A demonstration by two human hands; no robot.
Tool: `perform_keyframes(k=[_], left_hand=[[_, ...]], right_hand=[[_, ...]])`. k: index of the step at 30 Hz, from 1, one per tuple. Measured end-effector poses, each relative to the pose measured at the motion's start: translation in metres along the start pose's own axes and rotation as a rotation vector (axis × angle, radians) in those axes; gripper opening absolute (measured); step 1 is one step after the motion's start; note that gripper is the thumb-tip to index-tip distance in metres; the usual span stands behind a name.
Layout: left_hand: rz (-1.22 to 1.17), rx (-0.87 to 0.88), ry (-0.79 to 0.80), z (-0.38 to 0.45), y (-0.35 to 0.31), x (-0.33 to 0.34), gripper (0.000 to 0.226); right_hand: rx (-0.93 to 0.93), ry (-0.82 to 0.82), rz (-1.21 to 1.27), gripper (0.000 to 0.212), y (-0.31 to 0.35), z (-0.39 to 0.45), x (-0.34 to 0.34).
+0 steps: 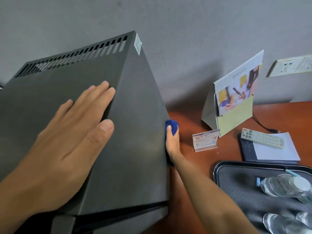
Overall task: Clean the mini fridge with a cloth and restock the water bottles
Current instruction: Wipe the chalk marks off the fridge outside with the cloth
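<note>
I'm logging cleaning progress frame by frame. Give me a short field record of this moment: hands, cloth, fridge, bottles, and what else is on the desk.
left hand: flat on top of the mini fridge, fingers straight
right hand: holds the blue cloth against the fridge's right side
fridge door: looks closed
water bottles: lying on the black tray, not yet restocked
desk: remote, notepad, small card stand, brochure stand

A grey, matte wall point(185, 31) rose behind a reddish-brown wooden bench point(194, 166). A pale socket plate point(290, 65) sat on the wall at the right, just above the bench. The light was soft and even.
</note>
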State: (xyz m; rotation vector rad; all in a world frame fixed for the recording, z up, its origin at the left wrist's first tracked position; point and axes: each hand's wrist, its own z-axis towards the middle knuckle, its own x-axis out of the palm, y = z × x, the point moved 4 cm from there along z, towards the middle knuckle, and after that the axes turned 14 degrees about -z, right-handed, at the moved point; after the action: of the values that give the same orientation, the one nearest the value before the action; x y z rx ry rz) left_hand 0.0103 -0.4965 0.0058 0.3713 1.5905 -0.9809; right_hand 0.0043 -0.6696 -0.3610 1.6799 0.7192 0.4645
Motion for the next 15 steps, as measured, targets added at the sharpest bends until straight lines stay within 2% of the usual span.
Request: perform_keyframes(k=[2,3,5,7,9,11,13,15], left_hand=[[0.001,-0.003,0.016,-0.002,-0.006,0.0,0.067],[0.001,0.001,0.022,-0.005,-0.009,0.0,0.066],[-0.007,-0.001,0.004,-0.01,-0.013,0.0,0.066],[0.006,0.007,-0.009,-0.012,-0.014,0.002,0.066],[-0.005,0.004,-0.034,-0.012,-0.008,0.002,0.065],[-0.026,0.025,-0.048,-0.015,-0.002,0.003,0.06],[-0.011,0.062,-0.039,-0.015,-0.002,0.005,0.059],[-0.015,0.061,-0.019,-0.013,-0.009,0.004,0.064]], right_hand=[[0.087,0.019,-0.064,0.027,-0.01,0.007,0.005],[0.071,0.006,-0.07,0.027,0.004,-0.002,0.006],[-0.002,-0.047,-0.014,0.047,0.051,-0.036,-0.001],[-0.174,-0.058,0.027,0.055,0.099,-0.099,-0.009],[-0.398,0.065,0.037,0.062,0.152,-0.176,-0.024],[-0.555,0.189,0.085,0.071,0.174,-0.227,-0.03],[-0.637,0.19,0.094,0.073,0.173,-0.22,-0.032],[-0.656,0.131,0.062,0.071,0.169,-0.168,-0.025]])
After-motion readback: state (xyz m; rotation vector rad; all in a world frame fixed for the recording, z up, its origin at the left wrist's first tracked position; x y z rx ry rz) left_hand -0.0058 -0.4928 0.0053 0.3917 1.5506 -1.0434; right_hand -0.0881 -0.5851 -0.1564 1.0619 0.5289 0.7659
